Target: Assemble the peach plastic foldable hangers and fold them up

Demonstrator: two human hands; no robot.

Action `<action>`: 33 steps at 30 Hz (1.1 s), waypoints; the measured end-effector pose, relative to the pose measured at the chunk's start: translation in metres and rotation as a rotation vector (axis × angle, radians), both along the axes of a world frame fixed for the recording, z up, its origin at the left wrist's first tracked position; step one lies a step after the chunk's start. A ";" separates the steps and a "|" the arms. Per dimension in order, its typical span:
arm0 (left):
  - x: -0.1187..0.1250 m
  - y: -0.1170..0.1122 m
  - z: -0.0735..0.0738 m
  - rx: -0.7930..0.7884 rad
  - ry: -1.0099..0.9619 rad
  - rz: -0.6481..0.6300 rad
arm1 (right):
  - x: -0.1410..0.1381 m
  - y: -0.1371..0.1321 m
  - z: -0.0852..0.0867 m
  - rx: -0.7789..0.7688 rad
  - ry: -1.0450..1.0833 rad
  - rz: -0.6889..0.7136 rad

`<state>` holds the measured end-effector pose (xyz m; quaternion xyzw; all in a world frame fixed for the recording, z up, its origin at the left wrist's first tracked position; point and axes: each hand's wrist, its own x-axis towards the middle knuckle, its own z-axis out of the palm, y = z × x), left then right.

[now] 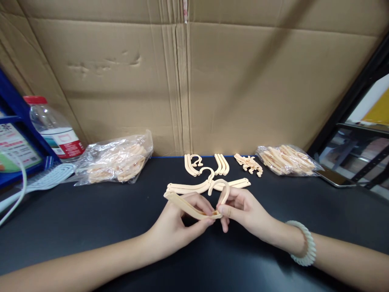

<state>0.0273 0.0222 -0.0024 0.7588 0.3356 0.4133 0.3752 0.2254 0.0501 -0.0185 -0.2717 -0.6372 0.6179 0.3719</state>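
Note:
Between thumb and fingers, my left hand [179, 221] grips a cream-coloured hanger arm [187, 207] near its inner end. My right hand [243, 209] pinches the base of a curved hanger hook [226, 190], which meets the arm at my fingertips. How the two parts join there is hidden by the fingers. Just behind my hands lies a hanger [188, 187] of the same colour, with its hook [209, 172] pointing away from me and an arm to each side. My right fingers partly cover it.
Farther back lie loose hanger arms [221, 164], small hooks [197, 160] and a pile of hooks [249, 164]. Bags of parts stand at left [115, 158] and right [287, 160]. At far left are a red-capped bottle [57, 129] and a pale blue hairbrush [51, 178]; a phone [334, 177] lies right.

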 end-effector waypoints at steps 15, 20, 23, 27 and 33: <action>-0.001 0.013 -0.007 -0.391 -0.277 0.077 | 0.001 0.004 -0.001 0.048 -0.054 -0.122; -0.002 0.016 -0.007 -0.410 -0.264 0.091 | 0.001 0.006 -0.007 0.063 -0.060 -0.113; -0.001 0.016 -0.006 -0.397 -0.237 0.106 | 0.002 0.006 -0.007 0.064 -0.055 -0.121; 0.001 0.011 -0.006 -0.388 -0.189 0.067 | 0.000 0.004 -0.003 0.024 -0.034 -0.102; 0.003 0.009 -0.008 -0.462 -0.263 0.015 | -0.003 0.003 0.001 0.046 -0.019 -0.111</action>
